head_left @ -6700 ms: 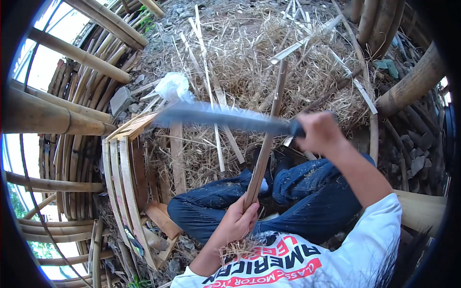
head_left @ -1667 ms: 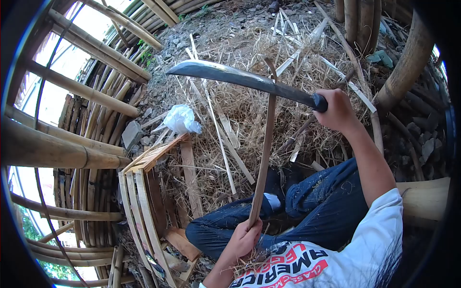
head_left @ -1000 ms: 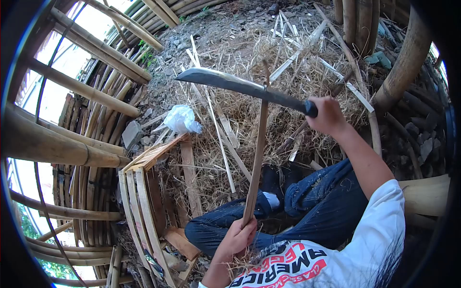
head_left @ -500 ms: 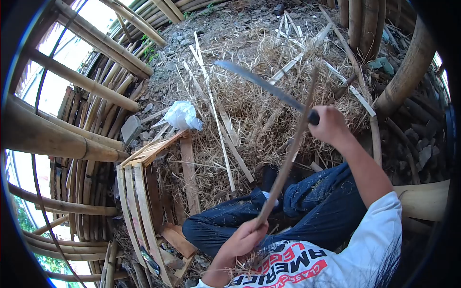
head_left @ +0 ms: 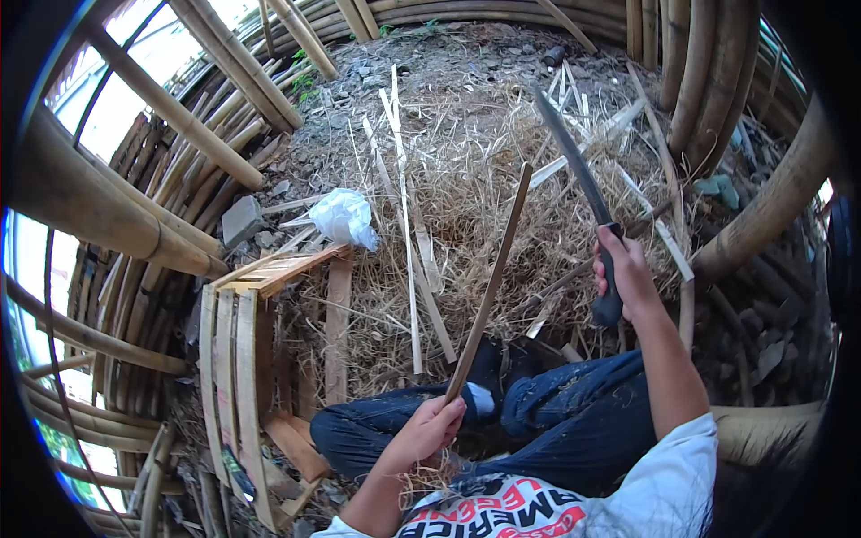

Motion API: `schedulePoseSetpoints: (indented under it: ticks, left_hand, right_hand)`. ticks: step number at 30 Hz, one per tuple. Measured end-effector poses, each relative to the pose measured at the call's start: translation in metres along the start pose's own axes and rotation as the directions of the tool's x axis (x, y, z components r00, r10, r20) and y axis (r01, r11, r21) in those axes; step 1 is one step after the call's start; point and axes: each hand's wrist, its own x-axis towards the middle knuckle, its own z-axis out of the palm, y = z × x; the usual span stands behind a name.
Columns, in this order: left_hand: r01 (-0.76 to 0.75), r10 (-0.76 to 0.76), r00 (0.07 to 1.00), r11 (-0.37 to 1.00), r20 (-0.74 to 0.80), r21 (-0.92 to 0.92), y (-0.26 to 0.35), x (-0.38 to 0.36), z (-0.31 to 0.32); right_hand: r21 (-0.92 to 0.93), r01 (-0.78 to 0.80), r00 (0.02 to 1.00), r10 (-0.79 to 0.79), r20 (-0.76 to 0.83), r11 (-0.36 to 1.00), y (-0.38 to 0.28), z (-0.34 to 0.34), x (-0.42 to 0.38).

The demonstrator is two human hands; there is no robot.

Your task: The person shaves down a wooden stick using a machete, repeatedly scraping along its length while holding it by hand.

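Observation:
My right hand (head_left: pixel 626 273) is closed around the black handle of a long-bladed knife (head_left: pixel 577 161), whose blade points up and slightly left. My left hand (head_left: pixel 432 427) grips the lower end of a narrow brown strip, apparently split bamboo (head_left: pixel 496 278), which slants up to the right. The blade and the strip stand apart, with a gap between them. Curly shavings hang near my left wrist, and a heap of dry shavings (head_left: pixel 484 206) covers the ground in front of my legs.
A slatted wooden crate (head_left: pixel 224 359) stands at the left, with a white plastic bag (head_left: pixel 343 218) by its top end. Pale split strips (head_left: pixel 404 206) lie across the shavings. Bamboo poles (head_left: pixel 108 202) frame the left side; a thick post (head_left: pixel 771 193) rises at the right.
The knife has swung away from the strip to the right, and its blade now points more upward. The strip is more upright. The view has shifted slightly.

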Motion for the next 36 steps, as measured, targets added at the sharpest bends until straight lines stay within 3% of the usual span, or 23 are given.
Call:
schedulePoseSetpoints:
  ticks: [1, 3, 5, 7, 12, 15, 16, 19, 21, 24, 26, 27, 29, 31, 33, 34, 35, 36]
  left_hand:
    - [-0.016, 0.016, 1.000, 1.000, 0.007, -0.020, 0.002, 0.003, 0.004]
    - [-0.073, 0.077, 0.996, 0.993, -0.043, 0.088, 0.009, 0.006, 0.011]
    - [-0.118, 0.122, 0.992, 0.988, -0.034, 0.100, 0.008, 0.015, 0.015]
    - [-0.270, 0.303, 0.951, 0.912, -0.065, 0.309, 0.012, 0.022, 0.023]
    - [-0.318, 0.436, 0.893, 0.784, -0.110, 0.533, 0.021, 0.025, 0.034]
    - [-0.274, 0.459, 0.868, 0.761, -0.190, 0.587, 0.032, 0.009, 0.039]
    - [-0.274, 0.467, 0.863, 0.753, -0.192, 0.599, 0.030, 0.008, 0.036]
    - [-0.300, 0.530, 0.831, 0.685, -0.171, 0.664, 0.030, 0.001, 0.031]
    - [-0.294, 0.513, 0.835, 0.719, -0.196, 0.630, 0.026, 0.000, 0.026]
    - [-0.280, 0.468, 0.855, 0.780, -0.224, 0.559, 0.024, -0.005, 0.017]
    - [-0.315, 0.475, 0.860, 0.783, -0.188, 0.537, 0.023, -0.013, 0.010]
    - [-0.345, 0.479, 0.867, 0.780, -0.142, 0.523, 0.022, -0.016, 0.007]
    - [-0.373, 0.489, 0.866, 0.772, -0.105, 0.515, 0.022, -0.018, 0.001]
    - [-0.407, 0.502, 0.862, 0.762, -0.063, 0.503, 0.019, -0.018, -0.003]
    - [-0.454, 0.436, 0.889, 0.807, 0.139, 0.378, 0.012, -0.011, -0.011]
    - [-0.459, 0.409, 0.882, 0.857, 0.232, 0.235, 0.003, -0.004, -0.016]
    - [-0.461, 0.412, 0.882, 0.857, 0.230, 0.231, 0.000, -0.005, -0.020]
    - [-0.361, 0.318, 0.895, 0.928, 0.312, 0.089, -0.002, -0.006, -0.024]
  right_hand:
    - [0.256, -0.047, 0.999, 0.051, -0.006, 0.965, -0.002, 0.000, -0.003]
    - [0.288, -0.051, 0.999, 0.051, 0.008, 0.956, -0.003, 0.001, -0.009]
    - [0.437, -0.040, 0.999, 0.029, 0.033, 0.899, -0.002, 0.003, -0.015]
    - [0.423, -0.018, 0.991, -0.040, 0.128, 0.906, 0.000, 0.007, -0.021]
    - [0.374, -0.118, 0.916, -0.044, 0.399, 0.920, 0.005, 0.012, -0.030]
    - [0.369, -0.097, 0.903, -0.074, 0.423, 0.924, -0.002, 0.009, -0.035]
    - [0.461, -0.181, 0.903, -0.039, 0.428, 0.869, -0.001, 0.008, -0.035]
    - [0.500, -0.244, 0.887, -0.016, 0.461, 0.831, 0.002, 0.014, -0.044]
    - [0.494, -0.321, 0.876, 0.054, 0.479, 0.808, 0.003, 0.023, -0.054]
    - [0.449, -0.417, 0.782, 0.060, 0.620, 0.790, 0.008, 0.023, -0.055]
    - [0.263, -0.234, 0.835, 0.055, 0.547, 0.936, 0.004, 0.027, -0.055]
    - [0.245, -0.240, 0.827, 0.065, 0.559, 0.939, 0.000, 0.030, -0.057]
    - [0.294, -0.052, 0.911, -0.075, 0.405, 0.954, -0.009, 0.037, -0.060]
    - [0.272, -0.046, 0.918, -0.067, 0.391, 0.961, -0.001, 0.043, -0.064]
    - [0.106, 0.124, 0.934, -0.153, 0.325, 0.987, 0.011, 0.055, -0.073]
    - [0.205, 0.069, 0.919, -0.142, 0.369, 0.976, 0.013, 0.058, -0.076]
    - [0.201, 0.069, 0.918, -0.141, 0.372, 0.977, 0.014, 0.056, -0.075]
    - [0.121, 0.116, 0.913, -0.154, 0.378, 0.986, 0.014, 0.052, -0.072]
